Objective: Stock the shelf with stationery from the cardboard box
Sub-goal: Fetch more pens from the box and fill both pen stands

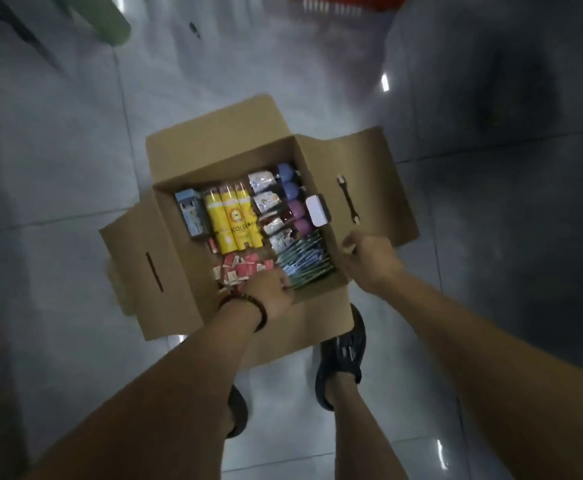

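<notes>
Open brown cardboard box (179,299) of stationery on tiled floor (75,168).
Left hand (271,294), right hand (369,261) at its rim; grips too blurred to tell.

The left hand (271,292) curls over the near wall of the cardboard box (179,289). Its fingertips are out of sight, so what they grip cannot be told. The red packets (245,268) just beyond those fingers are partly covered. The right hand (369,261) is blurred, and whether its fingers (350,242) hold anything is unclear. Print on the yellow tubes (229,216) farther beyond is unreadable.
</notes>
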Available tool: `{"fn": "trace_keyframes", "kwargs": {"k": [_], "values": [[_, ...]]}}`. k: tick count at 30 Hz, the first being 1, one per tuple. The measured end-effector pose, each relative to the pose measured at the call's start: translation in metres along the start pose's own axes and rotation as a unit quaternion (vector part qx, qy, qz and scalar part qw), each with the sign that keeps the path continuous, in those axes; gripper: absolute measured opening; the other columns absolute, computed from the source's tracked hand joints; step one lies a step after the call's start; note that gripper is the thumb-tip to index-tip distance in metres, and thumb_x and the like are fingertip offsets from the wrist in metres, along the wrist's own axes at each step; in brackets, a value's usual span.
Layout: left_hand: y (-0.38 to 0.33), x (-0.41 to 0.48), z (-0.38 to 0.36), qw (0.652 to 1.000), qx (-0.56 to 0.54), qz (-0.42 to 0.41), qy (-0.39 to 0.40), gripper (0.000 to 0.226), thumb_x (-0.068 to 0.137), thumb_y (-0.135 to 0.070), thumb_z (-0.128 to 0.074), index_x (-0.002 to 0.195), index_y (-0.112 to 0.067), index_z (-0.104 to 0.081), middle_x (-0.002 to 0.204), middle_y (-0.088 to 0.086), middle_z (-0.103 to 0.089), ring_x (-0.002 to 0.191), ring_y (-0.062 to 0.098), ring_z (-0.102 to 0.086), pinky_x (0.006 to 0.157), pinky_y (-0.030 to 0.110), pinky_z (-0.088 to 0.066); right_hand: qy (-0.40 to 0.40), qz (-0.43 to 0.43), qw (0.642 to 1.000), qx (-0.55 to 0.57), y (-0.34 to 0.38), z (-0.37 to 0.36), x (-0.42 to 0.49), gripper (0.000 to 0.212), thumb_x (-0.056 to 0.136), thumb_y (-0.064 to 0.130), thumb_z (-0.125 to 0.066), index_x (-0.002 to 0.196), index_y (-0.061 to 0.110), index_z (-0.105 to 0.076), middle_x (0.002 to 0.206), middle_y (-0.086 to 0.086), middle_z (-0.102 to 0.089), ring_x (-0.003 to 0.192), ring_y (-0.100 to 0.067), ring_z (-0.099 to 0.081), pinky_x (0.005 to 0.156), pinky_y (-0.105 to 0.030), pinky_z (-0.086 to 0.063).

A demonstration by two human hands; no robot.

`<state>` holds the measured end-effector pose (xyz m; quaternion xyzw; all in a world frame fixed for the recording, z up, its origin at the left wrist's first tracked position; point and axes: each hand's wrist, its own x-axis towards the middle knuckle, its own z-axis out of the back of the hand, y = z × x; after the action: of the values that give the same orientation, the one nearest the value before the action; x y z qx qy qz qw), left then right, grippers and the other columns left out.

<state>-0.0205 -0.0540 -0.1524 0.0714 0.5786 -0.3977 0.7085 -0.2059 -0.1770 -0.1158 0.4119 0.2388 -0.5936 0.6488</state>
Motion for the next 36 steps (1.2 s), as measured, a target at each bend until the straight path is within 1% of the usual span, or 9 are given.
{"fn": "trace_keyframes", "kwargs": {"k": [2,5,10,13,20,25,32,34,36], "values": [[-0.004,0.047,-0.021,1.000,0.005,-0.011,-0.023,0.014,0.098,-0.023,-0.062,0.111,-0.025,-0.068,0.118,0.002,-0.067,0.104,0.021,-0.064,0.093,0.034,-0.055,-0.014,0.036,0.999,0.004,-0.005,-0.016,0.036,0.018,0.105,0.026,-0.060,0.116,0.013,-0.065,0.115,-0.013,-0.070,0.100,-0.031,-0.069,0.088,-0.048,-0.060],[-0.003,0.106,-0.048,0.999,0.023,-0.012,-0.045,0.029,0.097,-0.020,-0.066,0.126,-0.020,-0.069,0.129,0.004,-0.065,0.115,0.025,-0.064,0.102,0.037,-0.055,-0.014,0.074,0.997,0.027,-0.015,-0.036,0.074,0.011,0.104,0.029,-0.062,0.108,0.025,-0.052,0.107,-0.003,-0.069,0.095,-0.023,-0.068,0.085,-0.046,-0.061],[0.009,0.152,-0.081,0.995,0.074,0.012,-0.062,0.032,0.091,-0.016,-0.069,0.123,-0.013,-0.068,0.128,0.010,-0.063,0.113,0.030,-0.064,0.097,0.039,-0.057,-0.012,0.106,0.993,0.046,-0.033,-0.048,0.095,0.018,0.103,0.027,-0.063,0.093,0.027,-0.048,0.095,0.002,-0.063,0.088,-0.018,-0.064,0.082,-0.045,-0.060],[0.015,0.162,-0.091,0.993,0.104,0.006,-0.063,0.039,0.089,-0.020,-0.073,0.126,-0.014,-0.064,0.132,0.012,-0.059,0.116,0.033,-0.061,0.101,0.043,-0.056,0.010,0.119,0.992,0.046,-0.035,-0.044,0.099,0.019,0.104,0.030,-0.063,0.093,0.025,-0.048,0.093,0.001,-0.063,0.086,-0.018,-0.064,0.079,-0.043,-0.060],[0.015,0.176,-0.091,0.987,0.162,0.001,-0.011,0.055,0.093,-0.023,-0.066,0.144,-0.012,-0.048,0.148,0.018,-0.045,0.137,0.038,-0.042,0.113,0.052,-0.044,0.043,0.123,0.991,0.040,-0.031,-0.043,0.103,0.024,0.108,0.025,-0.056,0.092,0.036,-0.042,0.094,0.006,-0.061,0.087,-0.012,-0.063,0.072,-0.031,-0.055],[0.020,0.181,-0.096,0.981,0.179,-0.070,-0.017,0.044,0.095,-0.022,-0.066,0.137,-0.011,-0.056,0.137,0.015,-0.056,0.121,0.033,-0.058,0.105,0.045,-0.052,0.050,0.127,0.990,0.039,-0.033,-0.042,0.102,0.027,0.108,0.028,-0.055,0.088,0.036,-0.040,0.092,0.005,-0.062,0.083,-0.012,-0.062,0.067,-0.028,-0.050],[0.023,0.175,-0.082,0.979,0.185,-0.050,0.070,0.028,0.103,-0.016,-0.055,0.129,-0.009,-0.061,0.129,0.015,-0.064,0.115,0.032,-0.063,0.102,0.043,-0.053,0.049,0.115,0.992,0.034,-0.029,-0.037,0.099,0.033,0.109,0.026,-0.056,0.084,0.035,-0.037,0.086,0.010,-0.056,0.076,-0.006,-0.055,0.060,-0.021,-0.038],[0.027,0.171,-0.079,0.984,0.150,-0.038,0.083,0.027,0.106,-0.019,-0.050,0.130,-0.012,-0.059,0.127,0.012,-0.065,0.112,0.030,-0.063,0.101,0.043,-0.053,0.055,0.110,0.992,0.034,-0.027,-0.034,0.098,0.032,0.108,0.028,-0.058,0.084,0.034,-0.038,0.086,0.010,-0.055,0.076,-0.005,-0.053,0.060,-0.022,-0.037],[0.032,0.161,-0.072,0.995,0.079,-0.031,0.054,0.021,0.108,-0.022,-0.048,0.126,-0.015,-0.055,0.116,0.008,-0.066,0.102,0.026,-0.063,0.094,0.042,-0.055,0.047,0.103,0.993,0.017,-0.024,-0.029,0.093,0.022,0.107,0.035,-0.059,0.091,0.031,-0.044,0.087,0.009,-0.055,0.079,-0.008,-0.054,0.063,-0.026,-0.041]]}}
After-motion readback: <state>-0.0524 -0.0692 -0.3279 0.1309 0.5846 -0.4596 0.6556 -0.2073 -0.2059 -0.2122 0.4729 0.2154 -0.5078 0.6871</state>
